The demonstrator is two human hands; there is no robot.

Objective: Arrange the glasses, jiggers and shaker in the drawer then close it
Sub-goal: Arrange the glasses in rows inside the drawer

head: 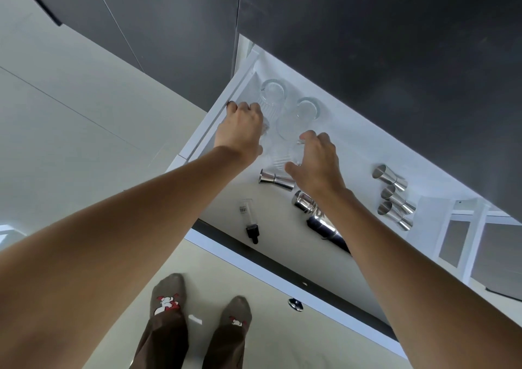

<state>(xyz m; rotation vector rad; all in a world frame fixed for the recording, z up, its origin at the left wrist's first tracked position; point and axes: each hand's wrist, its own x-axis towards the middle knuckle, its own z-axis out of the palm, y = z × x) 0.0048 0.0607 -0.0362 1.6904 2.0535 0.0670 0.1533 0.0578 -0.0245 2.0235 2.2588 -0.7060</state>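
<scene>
The white drawer (210, 130) stands pulled out. Two clear ribbed glasses (272, 92) (306, 111) stand at its far left corner. My left hand (240, 127) is curled down over a third glass (265, 128), which is mostly hidden beneath it. My right hand (316, 161) grips a ribbed glass (278, 159) between thumb and fingers. A steel jigger (275, 181) lies just in front of that glass. The steel shaker (313, 207) lies on its side, partly under my right forearm. Three more jiggers (395, 198) lie in a row at the right.
A small dropper bottle (248, 219) with a black cap lies near the drawer's front edge. White dividers (466, 227) sit at the drawer's right end. A dark cabinet front (367, 44) overhangs the back. My socked feet (197, 303) stand on the pale floor below.
</scene>
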